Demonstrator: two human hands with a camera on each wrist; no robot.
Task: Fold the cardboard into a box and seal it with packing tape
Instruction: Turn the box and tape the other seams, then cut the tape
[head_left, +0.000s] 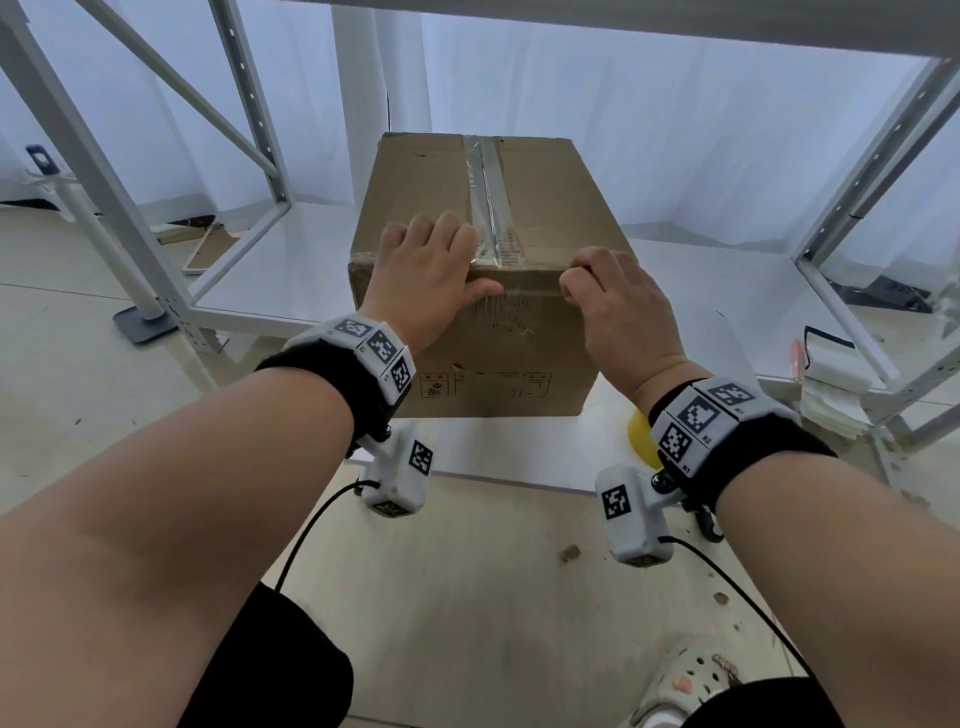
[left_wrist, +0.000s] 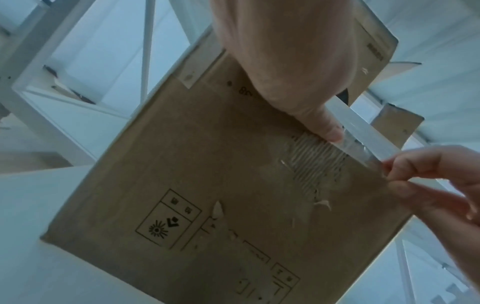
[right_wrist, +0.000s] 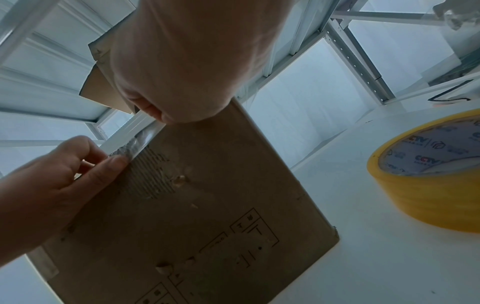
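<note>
Cardboard box (head_left: 483, 291), corrugated, clear-taped; I see left hand (head_left: 426, 275) pressing flat, right hand (head_left: 618, 306) apparently pinching tape; yellow roll (right_wrist: 431, 174) reads "CCTV".

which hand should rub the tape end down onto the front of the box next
Probably the left hand. It lies flat over the cardboard box's top front edge, thumb already beside the clear tape strip. The right hand is busy pinching the tape's end.
</note>
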